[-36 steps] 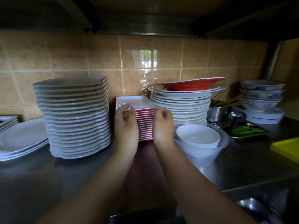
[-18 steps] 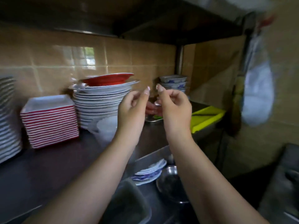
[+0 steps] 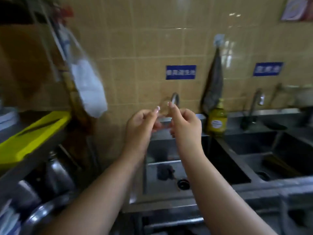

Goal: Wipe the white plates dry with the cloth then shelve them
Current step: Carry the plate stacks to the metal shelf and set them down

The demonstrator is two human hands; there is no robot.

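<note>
The view has been swung away from the stacked plates, now out of frame, to the sinks (image 3: 171, 167), where both hands, left (image 3: 139, 126) and right (image 3: 185, 126), are raised mid-frame, loosely curled and empty, so another wet plate is probably sought.

I saw glossy beige tiles (image 3: 135, 48) above the dull steel sink (image 3: 169, 150), beside it a shiny plastic bottle (image 3: 217, 119).

Blue wall signs (image 3: 180, 72) blurred – text unreadable; left shelf (image 3: 25, 141) cropped
</note>
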